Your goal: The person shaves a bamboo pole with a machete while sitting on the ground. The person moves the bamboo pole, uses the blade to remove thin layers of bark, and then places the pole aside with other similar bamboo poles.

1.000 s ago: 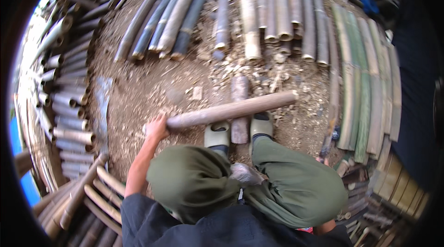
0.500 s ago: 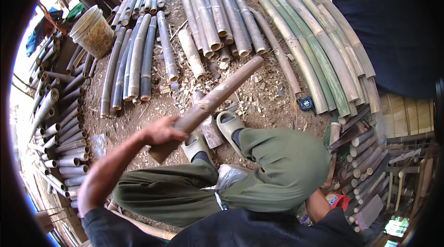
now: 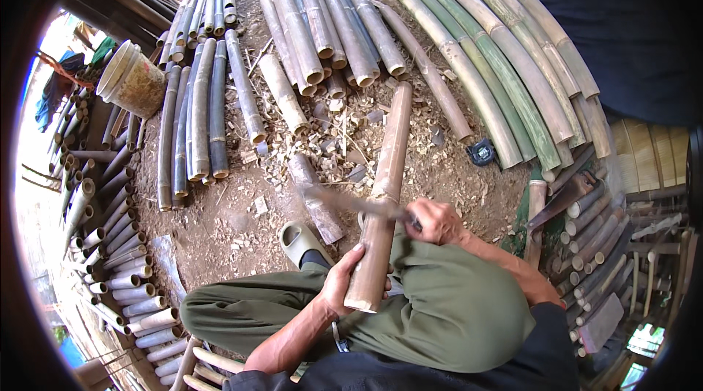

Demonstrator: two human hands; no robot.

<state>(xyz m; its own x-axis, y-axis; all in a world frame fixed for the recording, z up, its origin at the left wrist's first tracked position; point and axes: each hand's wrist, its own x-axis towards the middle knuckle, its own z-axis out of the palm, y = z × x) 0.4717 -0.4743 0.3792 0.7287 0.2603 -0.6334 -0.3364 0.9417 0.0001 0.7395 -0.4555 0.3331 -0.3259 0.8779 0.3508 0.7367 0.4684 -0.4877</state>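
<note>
My left hand (image 3: 341,280) is wrapped round the lower part of a brown bamboo pole (image 3: 393,146), which slants away from me above my lap. In my right hand (image 3: 438,221) is the dark handle of a large knife (image 3: 350,202). Its blade, smeared by motion, points left across the front of the pole; whether it touches the bamboo I cannot tell. Beyond my knees, a short bamboo piece (image 3: 316,197) lies on the ground to the left of the held pole.
Bamboo poles lie in rows ahead: a left group (image 3: 199,113), a middle pile (image 3: 322,25) and greenish ones (image 3: 498,69) at right. A bucket (image 3: 132,80) stands far left. Stacked tubes (image 3: 117,244) line the left. A tape measure (image 3: 481,151) and a saw (image 3: 560,199) are at right.
The bamboo pole has swung from the left to in front of my lap, my left hand now gripping its lower part. My right hand has come up from beside my right leg with the knife.
</note>
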